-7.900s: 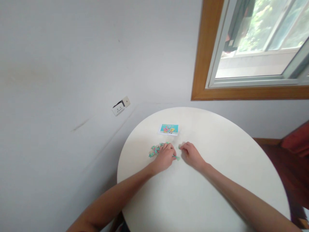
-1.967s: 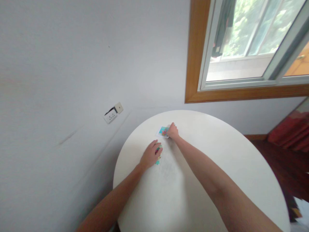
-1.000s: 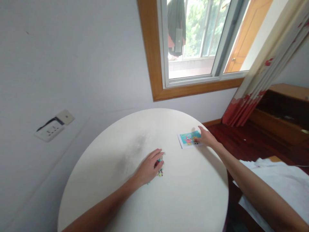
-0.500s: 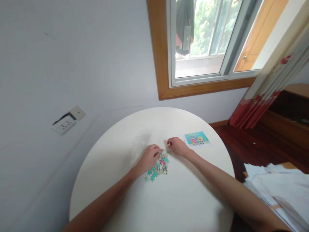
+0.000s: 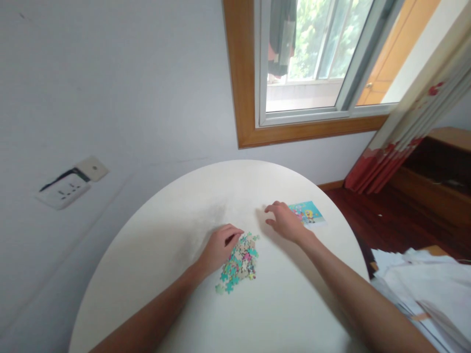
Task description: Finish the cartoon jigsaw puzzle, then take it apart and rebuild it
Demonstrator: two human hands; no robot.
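A heap of small jigsaw puzzle pieces (image 5: 241, 262), mostly turquoise and beige with some pink, lies on the round white table (image 5: 279, 304). My left hand (image 5: 220, 247) rests at the heap's upper left edge, thumb and forefinger brought together; whatever is between the tips is too small to make out. To the right of the heap, my right hand (image 5: 285, 220) is held with fingers apart and nothing visible in them. It partly covers a turquoise picture card (image 5: 311, 213) with pink and yellow cartoon figures.
A white wall with a socket (image 5: 66, 190) borders the table on the left. Beyond it is a wood-framed window (image 5: 246, 98). At right hang a red and cream curtain (image 5: 386, 152) and, lower down, a stack of papers (image 5: 423, 284).
My right hand has moved right, away from the heap and over the card's left edge, its fingers spreading. My left hand has shifted slightly left and down in view.
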